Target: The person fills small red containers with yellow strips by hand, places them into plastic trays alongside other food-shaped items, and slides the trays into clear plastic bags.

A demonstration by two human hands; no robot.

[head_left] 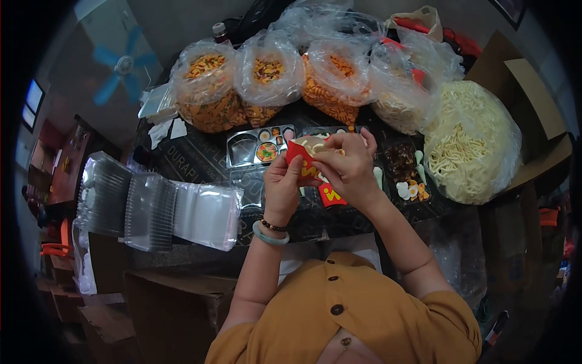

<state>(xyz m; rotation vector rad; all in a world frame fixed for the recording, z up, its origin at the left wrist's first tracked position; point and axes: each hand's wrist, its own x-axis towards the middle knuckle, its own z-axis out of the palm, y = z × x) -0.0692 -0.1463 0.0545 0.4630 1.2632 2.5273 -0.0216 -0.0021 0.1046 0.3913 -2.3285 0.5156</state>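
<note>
Near the middle of the table, my left hand is closed around a small red fries carton with yellow lettering. My right hand is at the carton's mouth, its fingers pinched on pale cream toy fries. The lower part of the carton is partly covered by my fingers. Below my hands lies another red carton with yellow marks. Just behind my left hand sits a clear compartment tray holding miniature food pieces, among them a round colourful pizza-like piece.
Open plastic bags of small pieces line the back, including an orange-filled bag. A large bag of pale sticks stands right, beside a cardboard box. Stacked clear trays and plastic sleeves lie left. Dark and white pieces lie right.
</note>
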